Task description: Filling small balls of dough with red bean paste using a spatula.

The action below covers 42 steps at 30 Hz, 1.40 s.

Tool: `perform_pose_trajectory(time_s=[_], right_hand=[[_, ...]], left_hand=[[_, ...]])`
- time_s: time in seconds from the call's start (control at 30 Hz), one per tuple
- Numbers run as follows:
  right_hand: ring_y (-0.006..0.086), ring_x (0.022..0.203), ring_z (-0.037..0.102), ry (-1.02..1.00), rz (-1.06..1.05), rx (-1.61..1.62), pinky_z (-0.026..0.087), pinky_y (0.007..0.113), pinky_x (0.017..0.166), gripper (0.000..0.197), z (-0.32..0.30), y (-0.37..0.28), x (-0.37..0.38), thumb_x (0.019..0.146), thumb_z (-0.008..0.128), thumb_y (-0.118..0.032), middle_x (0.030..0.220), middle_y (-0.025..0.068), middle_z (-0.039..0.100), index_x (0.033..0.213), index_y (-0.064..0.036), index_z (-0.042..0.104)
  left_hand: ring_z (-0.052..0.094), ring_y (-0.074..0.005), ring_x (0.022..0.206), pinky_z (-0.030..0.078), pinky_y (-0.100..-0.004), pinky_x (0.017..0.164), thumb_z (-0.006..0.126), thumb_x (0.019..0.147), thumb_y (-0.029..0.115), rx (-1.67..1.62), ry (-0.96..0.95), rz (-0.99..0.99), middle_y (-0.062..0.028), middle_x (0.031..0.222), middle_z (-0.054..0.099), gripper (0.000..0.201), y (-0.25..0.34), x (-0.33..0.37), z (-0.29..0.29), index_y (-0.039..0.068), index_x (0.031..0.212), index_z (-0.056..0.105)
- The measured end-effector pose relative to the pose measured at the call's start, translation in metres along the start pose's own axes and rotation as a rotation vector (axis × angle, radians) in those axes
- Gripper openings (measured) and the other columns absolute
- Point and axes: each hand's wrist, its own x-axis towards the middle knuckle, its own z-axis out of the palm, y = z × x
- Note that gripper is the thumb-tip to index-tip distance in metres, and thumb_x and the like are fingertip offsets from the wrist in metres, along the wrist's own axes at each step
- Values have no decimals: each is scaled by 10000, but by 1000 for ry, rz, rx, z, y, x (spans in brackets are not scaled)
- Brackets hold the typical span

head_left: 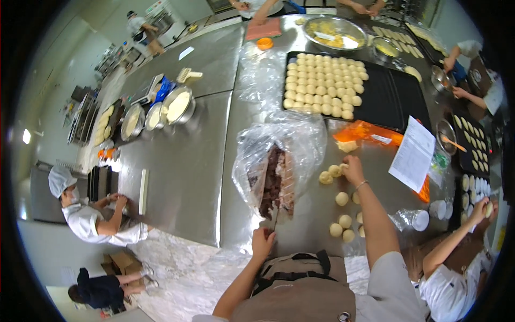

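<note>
My left hand [263, 242] is closed around a thin, stick-like tool [277, 213] at the table's near edge. The tool's tip reaches into a dark reddish-brown paste [274, 180], which lies in an opened clear plastic bag [308, 140]. Stretched forward on the right, my right hand [352, 170] has its fingers closed at a pale dough ball, which they partly cover. Beside it sit loose dough balls [326, 177]. Several more dough balls [345, 221] lie nearer to me, some partly hidden behind my right forearm.
Rows of dough balls fill part of a black tray [394, 96]. An orange bag [370, 131] and a paper sheet [413, 153] lie right. Metal bowls [179, 104] stand left, a large bowl [335, 33] at the back. Co-workers [99, 212] stand around the table.
</note>
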Motion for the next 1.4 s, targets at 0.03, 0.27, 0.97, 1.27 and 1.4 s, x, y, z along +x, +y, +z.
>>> perform_pose_trajectory(time_s=[0.03,0.27,0.97,1.27,1.4], right_hand=[[379,1001,578,-75,70,43,464,440,905,222,-6,6,-6,766,634,-75,1013,199,644,977,-24,680],[168,912,584,130,584,1101,490,310,749,188,-63,21,-90,905,606,-129,997,62,609,1085,-75,600],[253,1021,601,-204,725,1764,514,396,984,195,-44,-117,-200,964,559,-98,1093,127,602,1108,33,560],[268,1036,608,-232,728,1807,530,400,977,190,-30,-122,-204,957,558,-72,1089,145,601,1107,44,551],[267,1058,615,-281,688,1708,538,389,967,225,-19,-138,-204,941,571,-34,1107,142,606,1146,50,536]], left_hand=[[584,-333,869,476,-418,760,726,820,194,52,17,25,-176,956,585,296,6,5,7,6,1006,593],[577,-413,865,472,-470,751,617,842,116,-62,-73,-70,-222,968,572,216,-5,-3,-7,37,1017,519],[610,-207,796,520,-346,608,561,805,107,679,48,526,-8,866,601,433,-39,47,-77,183,1231,581],[653,-319,875,527,-444,694,566,783,34,419,-191,188,-88,980,675,507,-23,39,-65,178,1270,577],[655,-269,713,509,-397,623,548,873,49,428,-306,159,-82,825,685,343,-4,25,-70,122,1193,649]])
